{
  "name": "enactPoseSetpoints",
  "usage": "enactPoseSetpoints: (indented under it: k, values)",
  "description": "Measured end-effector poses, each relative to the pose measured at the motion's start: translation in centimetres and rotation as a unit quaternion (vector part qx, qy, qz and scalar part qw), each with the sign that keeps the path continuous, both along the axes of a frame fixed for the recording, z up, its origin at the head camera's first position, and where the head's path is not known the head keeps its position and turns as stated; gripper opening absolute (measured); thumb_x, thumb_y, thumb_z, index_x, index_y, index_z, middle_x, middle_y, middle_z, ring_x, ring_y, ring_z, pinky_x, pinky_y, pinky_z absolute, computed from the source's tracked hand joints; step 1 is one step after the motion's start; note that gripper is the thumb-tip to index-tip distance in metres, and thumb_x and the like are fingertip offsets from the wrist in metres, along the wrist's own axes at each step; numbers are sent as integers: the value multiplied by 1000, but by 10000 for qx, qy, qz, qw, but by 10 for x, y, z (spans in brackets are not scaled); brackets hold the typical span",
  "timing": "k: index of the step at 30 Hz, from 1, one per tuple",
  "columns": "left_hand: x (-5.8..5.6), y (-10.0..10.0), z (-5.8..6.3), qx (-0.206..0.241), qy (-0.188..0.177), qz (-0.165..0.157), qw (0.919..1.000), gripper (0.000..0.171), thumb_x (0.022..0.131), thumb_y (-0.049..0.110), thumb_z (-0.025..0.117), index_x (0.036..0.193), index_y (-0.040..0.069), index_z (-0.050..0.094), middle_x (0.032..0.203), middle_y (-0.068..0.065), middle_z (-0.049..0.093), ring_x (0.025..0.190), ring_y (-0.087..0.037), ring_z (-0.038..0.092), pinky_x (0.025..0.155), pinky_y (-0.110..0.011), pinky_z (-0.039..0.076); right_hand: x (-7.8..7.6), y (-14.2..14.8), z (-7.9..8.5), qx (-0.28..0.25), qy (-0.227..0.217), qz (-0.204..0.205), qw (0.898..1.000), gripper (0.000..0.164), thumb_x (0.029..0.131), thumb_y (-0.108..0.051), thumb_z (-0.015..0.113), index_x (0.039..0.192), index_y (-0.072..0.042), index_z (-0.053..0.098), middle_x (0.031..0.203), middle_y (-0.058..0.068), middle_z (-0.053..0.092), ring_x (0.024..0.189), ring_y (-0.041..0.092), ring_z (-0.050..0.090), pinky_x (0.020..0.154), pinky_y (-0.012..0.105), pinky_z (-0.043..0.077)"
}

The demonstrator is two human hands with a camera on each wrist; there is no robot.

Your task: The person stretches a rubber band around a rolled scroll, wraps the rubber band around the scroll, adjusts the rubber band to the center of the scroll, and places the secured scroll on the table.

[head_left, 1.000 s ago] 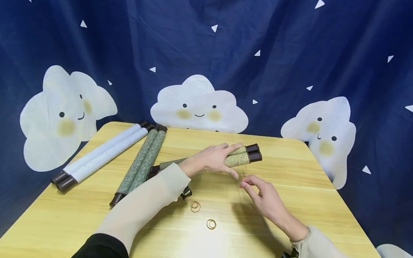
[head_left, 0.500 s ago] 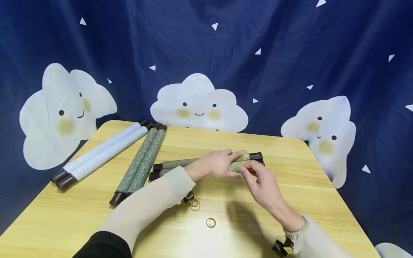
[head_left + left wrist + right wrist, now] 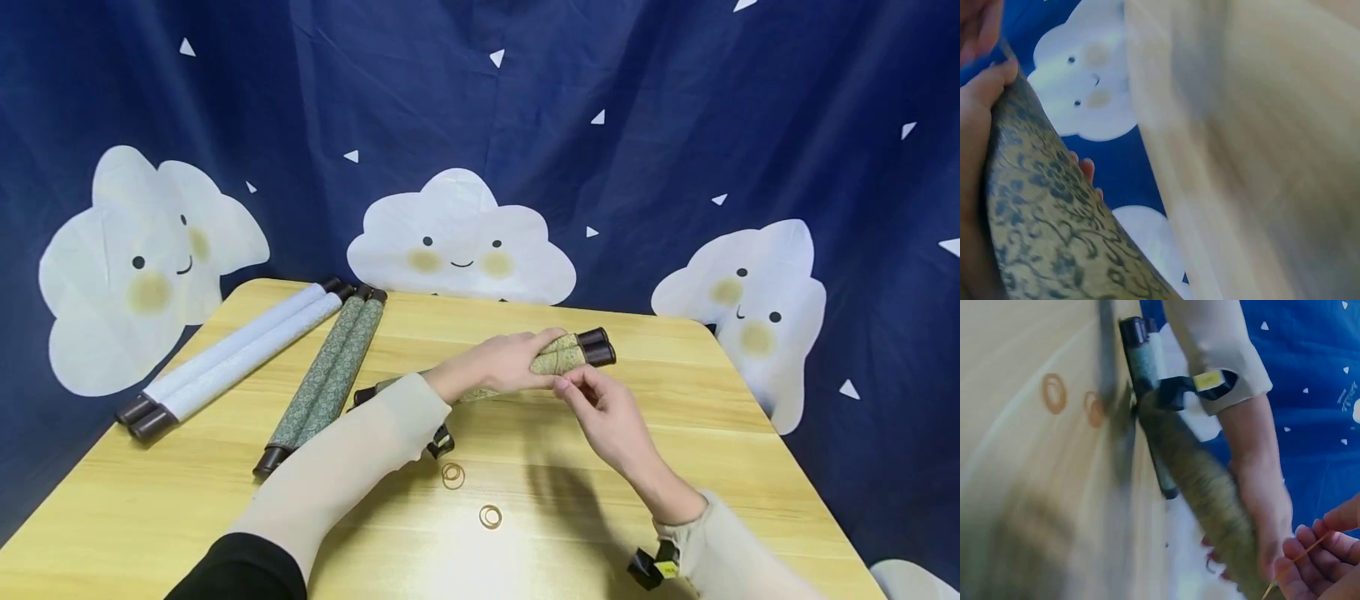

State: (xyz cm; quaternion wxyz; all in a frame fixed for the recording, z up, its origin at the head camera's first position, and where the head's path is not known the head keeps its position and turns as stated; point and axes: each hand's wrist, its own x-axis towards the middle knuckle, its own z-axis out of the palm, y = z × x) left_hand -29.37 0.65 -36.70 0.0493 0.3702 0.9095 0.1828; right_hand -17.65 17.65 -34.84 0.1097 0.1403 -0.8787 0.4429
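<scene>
A yellow-green rolled scroll (image 3: 558, 358), with twin rolls and dark end knobs, lies in the grip of my left hand (image 3: 504, 363) at the table's middle. Its knobbed right end is tilted up. The left wrist view shows the dark floral pattern on the scroll (image 3: 1060, 206) close up, with fingers wrapped round its far side. My right hand (image 3: 609, 421) is just below that end, its fingertips beside the left thumb. Between its thumb and fingers it pinches a thin rubber band (image 3: 1300, 555), pulled taut toward the scroll in the right wrist view.
Two loose groups of rubber bands, one nearer (image 3: 491, 517) and one farther (image 3: 453, 476), lie on the wooden table (image 3: 712, 433). To the left rest a dark green patterned scroll (image 3: 330, 375) and a pale blue scroll (image 3: 247, 354). A blue cloud-print curtain (image 3: 637, 167) hangs behind.
My right hand has moved up and closer to my left hand, drawing the rubber band at the scroll's end. The scroll's right end dipped, then rose again.
</scene>
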Motion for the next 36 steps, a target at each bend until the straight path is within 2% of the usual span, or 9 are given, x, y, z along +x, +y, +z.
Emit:
enactPoseSetpoints:
  k: [3, 6, 12, 17, 21, 25, 29, 33, 36]
  values:
    - [-7, -8, 4, 383, -477, 61, 9981, 94, 80, 71, 63, 155, 35, 21, 121, -7, 60, 96, -20, 60, 80, -36, 51, 5, 7, -11, 48, -13, 31, 10000, 18, 100, -21, 59, 88, -10, 66, 76, -2, 63, 64, 15, 53, 55, 26, 45]
    - [-9, -13, 5, 483, -755, 86, 9959, 101, 73, 72, 68, 155, 37, 20, 122, -8, 60, 94, -18, 60, 80, -36, 51, 6, 13, -24, 339, 51, 21, 9994, 16, 100, -20, 59, 87, -13, 65, 73, -4, 61, 61, 12, 53, 53, 26, 44]
    - [-8, -11, 5, 416, -527, 55, 9977, 89, 82, 75, 54, 156, 38, 20, 133, -12, 58, 109, -27, 60, 91, -45, 50, 12, 4, -39, 1550, 616, -41, 9860, 15, 96, -13, 63, 84, -20, 62, 70, -14, 56, 61, 3, 53, 57, 24, 49]
    - [-4, -6, 2, 194, -385, 200, 9989, 91, 82, 81, 44, 156, 36, 19, 135, -14, 57, 111, -30, 60, 92, -47, 50, 23, -9, -33, 2094, 1034, -115, 9723, 13, 94, -16, 66, 83, -22, 63, 78, -12, 62, 68, 8, 56, 61, 32, 48]
    - [-2, -6, 1, -24, -276, 267, 9993, 89, 83, 80, 46, 156, 37, 20, 133, -12, 57, 108, -27, 61, 89, -45, 51, 26, -8, -20, 1700, 731, -340, 9821, 9, 96, -18, 64, 88, -20, 67, 90, -5, 69, 69, 12, 58, 65, 37, 49]
    - [2, -5, -1, -393, 35, 161, 9991, 85, 84, 77, 49, 155, 38, 22, 124, -10, 59, 98, -24, 62, 82, -41, 53, 23, -4, -12, 738, 106, -465, 9961, 14, 99, -20, 60, 87, -16, 66, 80, -1, 66, 64, 13, 55, 61, 33, 48]
    - [9, 2, -2, -954, 447, -86, 9944, 86, 85, 76, 49, 156, 35, 21, 124, -14, 58, 92, -26, 63, 79, -40, 54, 18, -5, -8, -55, -285, -367, 9989, 17, 99, -16, 58, 85, -10, 65, 72, 1, 59, 63, 16, 50, 57, 28, 43]
    - [16, 10, -2, -1228, 749, -201, 9894, 90, 84, 73, 54, 157, 33, 19, 128, -16, 56, 88, -23, 62, 79, -38, 54, 14, -14, -6, -142, -191, -282, 9993, 16, 98, -12, 57, 85, -9, 67, 76, 1, 63, 66, 14, 52, 60, 27, 45]
    - [19, 14, -3, -1323, 904, -195, 9869, 89, 85, 68, 58, 157, 35, 16, 127, -15, 56, 83, -22, 61, 75, -36, 54, 17, -24, -7, 374, 229, -119, 9990, 12, 96, -11, 61, 86, -13, 68, 74, -3, 63, 61, 9, 51, 59, 26, 47]
